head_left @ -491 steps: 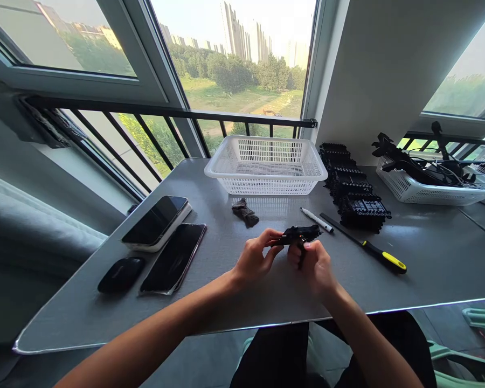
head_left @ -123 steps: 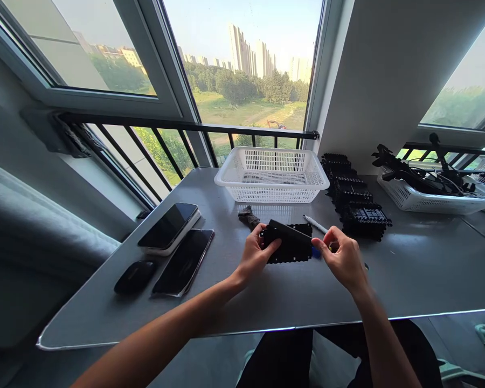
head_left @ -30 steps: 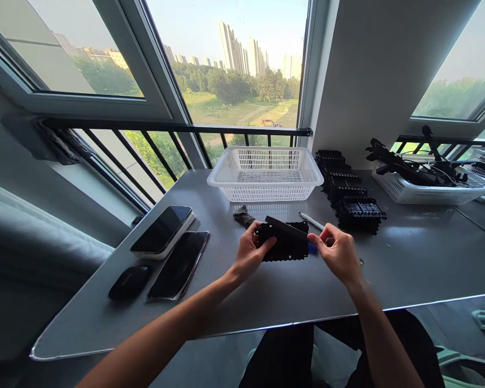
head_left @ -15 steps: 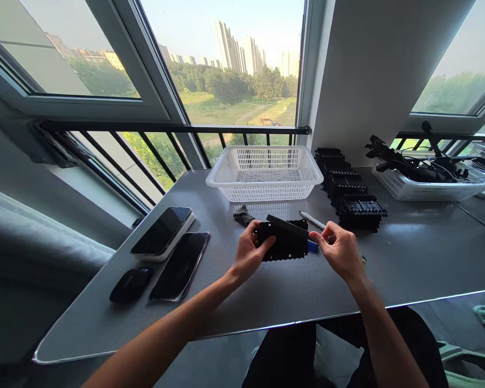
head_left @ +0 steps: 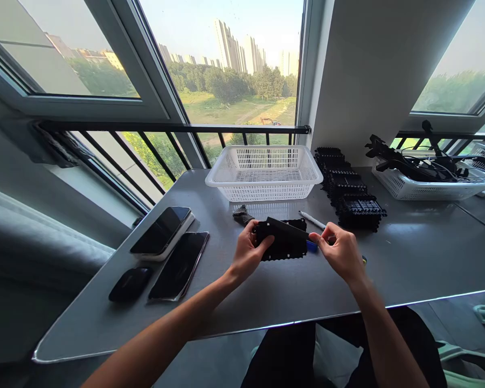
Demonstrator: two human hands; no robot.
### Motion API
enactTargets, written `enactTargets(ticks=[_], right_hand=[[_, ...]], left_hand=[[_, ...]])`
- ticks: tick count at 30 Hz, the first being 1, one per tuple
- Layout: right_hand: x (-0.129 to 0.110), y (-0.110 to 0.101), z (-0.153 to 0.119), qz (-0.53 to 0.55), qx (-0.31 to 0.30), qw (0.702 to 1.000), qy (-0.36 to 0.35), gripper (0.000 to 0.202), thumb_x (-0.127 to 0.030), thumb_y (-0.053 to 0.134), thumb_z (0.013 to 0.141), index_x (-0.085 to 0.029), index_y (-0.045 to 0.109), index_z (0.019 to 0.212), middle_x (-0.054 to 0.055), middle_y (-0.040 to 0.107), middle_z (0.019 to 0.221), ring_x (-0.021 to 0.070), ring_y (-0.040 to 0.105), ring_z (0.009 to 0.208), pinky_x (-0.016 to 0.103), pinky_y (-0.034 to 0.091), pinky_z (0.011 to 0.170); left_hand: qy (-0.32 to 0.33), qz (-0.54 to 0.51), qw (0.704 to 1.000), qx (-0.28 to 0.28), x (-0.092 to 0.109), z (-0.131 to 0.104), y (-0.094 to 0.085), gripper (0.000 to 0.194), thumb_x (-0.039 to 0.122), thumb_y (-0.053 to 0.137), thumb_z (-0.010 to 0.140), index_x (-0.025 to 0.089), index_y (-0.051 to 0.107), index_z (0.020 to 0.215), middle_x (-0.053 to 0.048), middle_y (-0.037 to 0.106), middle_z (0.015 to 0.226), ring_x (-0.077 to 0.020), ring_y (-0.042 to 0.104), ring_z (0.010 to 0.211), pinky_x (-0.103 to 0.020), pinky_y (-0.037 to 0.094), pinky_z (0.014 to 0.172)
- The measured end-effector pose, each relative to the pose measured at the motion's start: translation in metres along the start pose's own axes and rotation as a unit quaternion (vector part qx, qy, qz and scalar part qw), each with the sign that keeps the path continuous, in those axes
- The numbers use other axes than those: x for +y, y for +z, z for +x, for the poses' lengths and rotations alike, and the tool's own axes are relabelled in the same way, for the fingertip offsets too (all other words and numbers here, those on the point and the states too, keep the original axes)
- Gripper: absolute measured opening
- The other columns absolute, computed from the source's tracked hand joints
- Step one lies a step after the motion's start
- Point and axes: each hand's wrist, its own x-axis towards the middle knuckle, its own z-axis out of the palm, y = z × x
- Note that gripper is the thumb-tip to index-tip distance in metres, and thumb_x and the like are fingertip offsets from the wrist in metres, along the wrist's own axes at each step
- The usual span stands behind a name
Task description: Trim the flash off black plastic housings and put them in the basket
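Observation:
My left hand (head_left: 248,250) grips the left end of a flat black plastic panel with notched edges (head_left: 285,250), its thumb lying across the face. A flat black strip (head_left: 288,228) lies slanted over the panel's upper part. Pinched at the strip's right end are the thumb and fingers of my right hand (head_left: 336,248). Behind the panel a blue object (head_left: 311,246) shows in part, and a white pen-like stick (head_left: 312,220) lies just beyond. A crumpled dark piece (head_left: 242,215) rests behind my left hand.
A white plastic basket (head_left: 267,191) stands at the back by the window railing. Stacked black notched parts (head_left: 361,210) are to its right. Another white basket (head_left: 424,189) holds black parts and cables. Two phone-like devices and a black rounded case (head_left: 130,284) lie on the left.
The black strip has tilted slightly, so its face lies flatter against the panel. Both hands keep their holds and have barely moved.

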Motion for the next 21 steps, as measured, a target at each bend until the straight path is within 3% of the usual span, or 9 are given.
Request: enactTargets(ticks=[5, 10, 13, 21], right_hand=[[0.013, -0.012, 0.005, -0.011, 0.058, 0.998, 0.019, 0.046, -0.060, 0.058, 0.083, -0.022, 0.047, 0.062, -0.002, 0.051, 0.053, 0.0134, 0.046, 0.049, 0.026, 0.031, 0.050], [-0.004, 0.001, -0.006, 0.024, -0.016, 1.000, 0.003, 0.042, -0.058, 0.059, 0.084, -0.022, 0.049, 0.066, -0.003, 0.053, 0.055, 0.0130, 0.047, 0.049, 0.024, 0.030, 0.048], [-0.011, 0.010, -0.009, -0.001, -0.030, 1.000, -0.005, 0.041, -0.057, 0.059, 0.084, -0.022, 0.049, 0.065, -0.003, 0.052, 0.053, 0.0131, 0.046, 0.048, 0.025, 0.030, 0.049], [0.010, -0.006, 0.002, -0.001, 0.039, 0.999, 0.019, 0.045, -0.059, 0.059, 0.084, -0.021, 0.046, 0.063, -0.003, 0.051, 0.054, 0.0123, 0.043, 0.048, 0.025, 0.029, 0.050]], left_hand=[[-0.006, 0.001, 1.000, 0.001, -0.002, -0.001, -0.001, 0.034, 0.032, 0.074, 0.069, 0.020, 0.048, 0.089, 0.005, 0.060, 0.069, -0.0110, 0.058, 0.060, -0.021, 0.049, 0.056], [-0.010, 0.003, 1.000, -0.013, -0.003, -0.001, 0.000, 0.032, 0.031, 0.074, 0.071, 0.019, 0.049, 0.088, 0.006, 0.057, 0.067, -0.0101, 0.057, 0.058, -0.020, 0.049, 0.055], [0.002, 0.003, 1.000, -0.015, -0.004, -0.002, 0.000, 0.031, 0.028, 0.074, 0.071, 0.019, 0.048, 0.085, 0.007, 0.054, 0.064, -0.0081, 0.054, 0.056, -0.018, 0.045, 0.053], [-0.017, -0.015, 1.000, -0.002, -0.005, -0.002, 0.001, 0.035, 0.030, 0.075, 0.070, 0.019, 0.048, 0.091, 0.005, 0.061, 0.069, -0.0104, 0.058, 0.060, -0.020, 0.049, 0.057]])
